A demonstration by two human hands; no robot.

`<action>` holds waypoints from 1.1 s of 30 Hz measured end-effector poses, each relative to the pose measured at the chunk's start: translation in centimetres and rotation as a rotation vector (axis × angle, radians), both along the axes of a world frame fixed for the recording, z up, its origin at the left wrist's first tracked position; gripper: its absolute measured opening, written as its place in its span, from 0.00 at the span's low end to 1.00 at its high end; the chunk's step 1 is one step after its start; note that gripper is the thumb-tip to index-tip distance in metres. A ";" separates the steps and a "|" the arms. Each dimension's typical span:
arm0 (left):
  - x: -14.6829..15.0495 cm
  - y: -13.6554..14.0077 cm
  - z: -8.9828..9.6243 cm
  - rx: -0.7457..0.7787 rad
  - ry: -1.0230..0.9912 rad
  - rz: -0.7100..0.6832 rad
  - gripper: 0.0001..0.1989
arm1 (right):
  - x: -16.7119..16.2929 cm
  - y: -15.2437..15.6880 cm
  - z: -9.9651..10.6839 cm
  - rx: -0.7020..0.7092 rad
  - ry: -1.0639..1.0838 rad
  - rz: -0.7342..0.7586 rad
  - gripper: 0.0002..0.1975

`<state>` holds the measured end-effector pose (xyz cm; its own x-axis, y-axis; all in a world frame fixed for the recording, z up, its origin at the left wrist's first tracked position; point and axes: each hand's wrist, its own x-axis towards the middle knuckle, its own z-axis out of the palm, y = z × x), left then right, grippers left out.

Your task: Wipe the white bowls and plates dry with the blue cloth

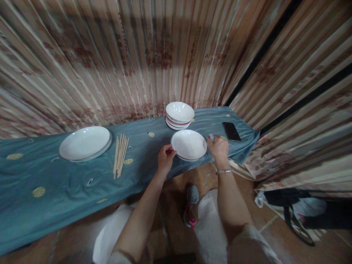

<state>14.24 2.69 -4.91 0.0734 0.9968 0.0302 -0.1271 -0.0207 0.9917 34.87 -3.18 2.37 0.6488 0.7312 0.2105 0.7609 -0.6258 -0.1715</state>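
A white plate (189,145) with a dark rim lies on top of at least one more near the front edge of the blue-green cloth. At its left rim, the bent fingers of my left hand (166,158) close on the edge. My right hand (219,147), with a bracelet at the wrist, is just right of the plate, fingers curled. A small pale-blue thing (211,137) shows at those fingertips, too small to name. Right behind the plate stands a stack of white bowls (180,112), some with red bands.
Several wooden chopsticks (120,156) lie left of my hands, beside large stacked oval plates (85,143). A dark phone (231,131) rests at the table's right end. Pleated curtains (143,55) hang behind the cloth-covered table (68,187). A black bag (286,200) is at lower right.
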 end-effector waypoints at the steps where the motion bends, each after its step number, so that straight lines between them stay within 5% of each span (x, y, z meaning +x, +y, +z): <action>1: 0.0 -0.1 0.1 -0.002 -0.004 -0.002 0.12 | -0.1 0.0 0.1 0.021 -0.010 0.003 0.17; 14: -5.0 -0.4 1.7 -0.003 -0.020 0.016 0.12 | -8.4 1.3 0.6 0.261 0.058 0.448 0.15; 23: -12.3 -0.5 2.8 0.006 -0.106 0.126 0.16 | -17.6 3.1 -2.0 0.223 0.463 0.739 0.15; 33: -18.3 0.0 4.0 -0.231 -0.446 0.394 0.15 | -25.1 7.5 -2.4 0.020 0.694 0.880 0.25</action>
